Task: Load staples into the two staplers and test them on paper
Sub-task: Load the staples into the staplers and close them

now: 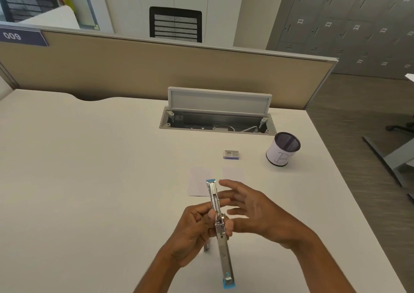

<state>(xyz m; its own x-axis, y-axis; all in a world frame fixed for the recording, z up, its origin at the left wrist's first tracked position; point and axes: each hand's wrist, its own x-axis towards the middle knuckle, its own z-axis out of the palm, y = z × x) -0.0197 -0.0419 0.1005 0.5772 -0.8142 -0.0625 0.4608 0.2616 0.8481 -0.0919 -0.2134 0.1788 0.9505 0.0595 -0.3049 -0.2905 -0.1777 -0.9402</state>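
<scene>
From the head view, the loading step is in hand: the silver metal stapler with blue plastic ends (224,252) is swung wide open into one long line, one blue end pointing out over the white desk (67,180) and the other back toward the person. The left hand (192,230) pinches it at the hinge, fingers and thumb curled round the metal, holding it up off the desk. The right hand (253,207) hovers just beside the upper arm with fingers straight and spread, holding nothing; motion blur hides whether its thumb touches the hinge. I see no staple strip in either hand, so I judge the next move calls for staples from the small purple-and-grey staple box (231,154), which lies well beyond, near the mesh pen cup wrapped in white paper (283,148). Two pale sheets of paper (199,181) wait flat just past the stapler. A second stapler is not clearly in sight
</scene>
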